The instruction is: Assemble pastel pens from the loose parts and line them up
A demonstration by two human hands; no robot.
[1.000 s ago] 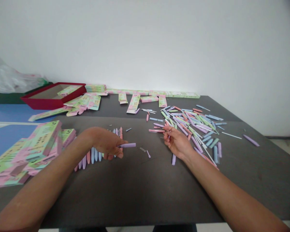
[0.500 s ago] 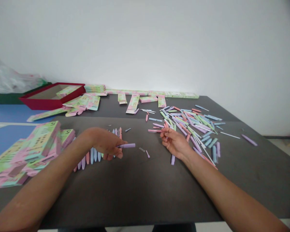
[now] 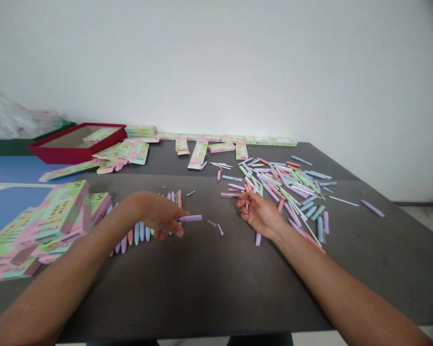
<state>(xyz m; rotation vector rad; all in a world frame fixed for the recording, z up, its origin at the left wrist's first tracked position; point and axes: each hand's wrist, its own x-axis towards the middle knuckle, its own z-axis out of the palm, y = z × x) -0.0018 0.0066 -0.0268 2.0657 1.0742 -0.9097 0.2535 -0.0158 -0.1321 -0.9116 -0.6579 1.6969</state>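
Observation:
My left hand is closed around a purple pen barrel, which points right from its fingers. Below and behind this hand lies a row of pastel pens, partly hidden by the wrist. My right hand is curled palm up beside the loose pile, with a small purple pen piece between its fingers. Its fingertips meet the right end of a pink pen part; whether they grip that too I cannot tell. Between the hands lie a small purple tip piece and a clear piece.
A pile of pen parts and white refills spreads over the right of the dark table. Stacked pen boxes stand at left. Behind them are a red tray, flattened cartons and boxes along the wall.
My right hand's fingers have shifted slightly left and curled a little differently, showing more of the purple piece. The left hand and its barrel stay in place.

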